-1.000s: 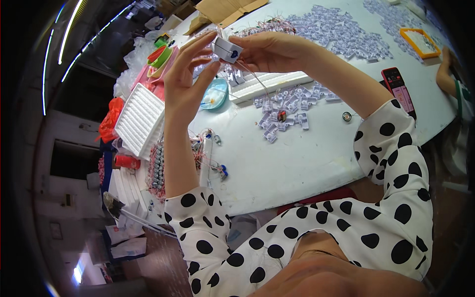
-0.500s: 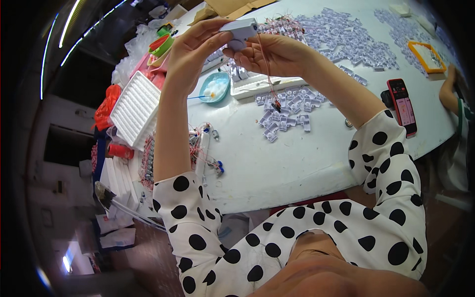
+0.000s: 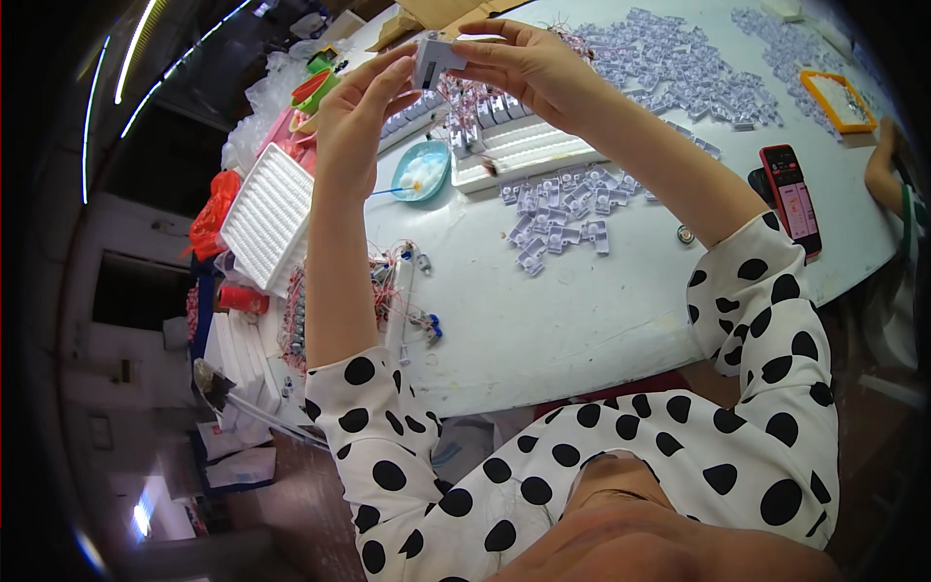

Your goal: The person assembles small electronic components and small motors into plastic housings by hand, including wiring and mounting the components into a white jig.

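Observation:
High above the table's far side, a small pale grey plastic housing (image 3: 438, 60) is pinched between my two hands. My left hand (image 3: 361, 112) grips its left edge with thumb and fingers. From the other side, the fingers of my right hand (image 3: 538, 73) close on it. A dark slot shows on the face turned toward me. Thin reddish wires hang about it, blurred. Below my hands lies a white foam tray (image 3: 543, 153), with a row of similar grey housings along its far part. Loose housings (image 3: 562, 213) lie scattered in front of that tray.
A light blue dish (image 3: 436, 190) holding white material and a thin blue stick stands left of the tray. Wired small motors (image 3: 402, 281) lie at the table's left. Farther back spreads a large heap of housings (image 3: 669, 73). A red phone (image 3: 792, 204) and an orange-framed tray (image 3: 842, 102) sit right, near another person's arm.
The housing has tilted and turned, and now shows a slotted face. It has shifted slightly left. My right hand has risen and regripped at its right side.

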Tool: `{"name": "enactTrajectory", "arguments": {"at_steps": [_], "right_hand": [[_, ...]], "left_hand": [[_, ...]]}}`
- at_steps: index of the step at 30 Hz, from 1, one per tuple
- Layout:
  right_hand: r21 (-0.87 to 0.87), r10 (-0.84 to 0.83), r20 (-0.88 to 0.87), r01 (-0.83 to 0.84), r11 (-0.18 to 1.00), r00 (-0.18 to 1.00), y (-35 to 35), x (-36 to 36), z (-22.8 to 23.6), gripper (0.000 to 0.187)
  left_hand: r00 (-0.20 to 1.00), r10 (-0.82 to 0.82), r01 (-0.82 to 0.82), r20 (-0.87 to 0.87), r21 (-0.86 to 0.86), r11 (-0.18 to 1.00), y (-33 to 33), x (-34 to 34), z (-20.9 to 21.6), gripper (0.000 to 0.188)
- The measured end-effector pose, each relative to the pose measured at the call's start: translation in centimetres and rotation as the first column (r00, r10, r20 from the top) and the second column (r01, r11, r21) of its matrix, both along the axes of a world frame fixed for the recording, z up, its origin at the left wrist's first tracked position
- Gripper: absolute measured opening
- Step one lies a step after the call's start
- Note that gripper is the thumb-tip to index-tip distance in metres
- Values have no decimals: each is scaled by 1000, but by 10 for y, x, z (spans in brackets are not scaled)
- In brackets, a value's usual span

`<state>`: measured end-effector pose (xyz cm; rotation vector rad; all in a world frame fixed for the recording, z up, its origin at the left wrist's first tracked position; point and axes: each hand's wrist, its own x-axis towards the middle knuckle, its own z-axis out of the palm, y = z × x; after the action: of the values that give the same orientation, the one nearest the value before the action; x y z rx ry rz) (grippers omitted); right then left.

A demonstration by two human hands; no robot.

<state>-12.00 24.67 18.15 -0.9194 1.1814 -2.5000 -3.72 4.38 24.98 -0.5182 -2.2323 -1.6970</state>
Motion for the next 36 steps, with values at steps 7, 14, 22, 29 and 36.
{"name": "enactTrajectory", "arguments": {"at_steps": [7,14,22,29,36], "right_hand": [[31,-274,-293,295,955,916,-8,15,31,40],[164,-306,-546,457,874,780,0,7,52,49],[343,-127,-501,331,879,856,16,-18,7,57],[192,-441,-331,517,834,834,11,-59,-43,40],[750,-133,-421,427,506,897,19,-53,-78,62]], "left_hand": [[974,65,-88,-218,-100,991,9,4,9,37],[978,43,-100,-203,-281,954,5,-12,13,40],[993,54,-71,-106,-167,983,17,-20,8,37],[955,262,-285,-141,-173,943,18,-33,26,29],[923,313,-362,-225,-225,905,2,-67,28,33]]}}
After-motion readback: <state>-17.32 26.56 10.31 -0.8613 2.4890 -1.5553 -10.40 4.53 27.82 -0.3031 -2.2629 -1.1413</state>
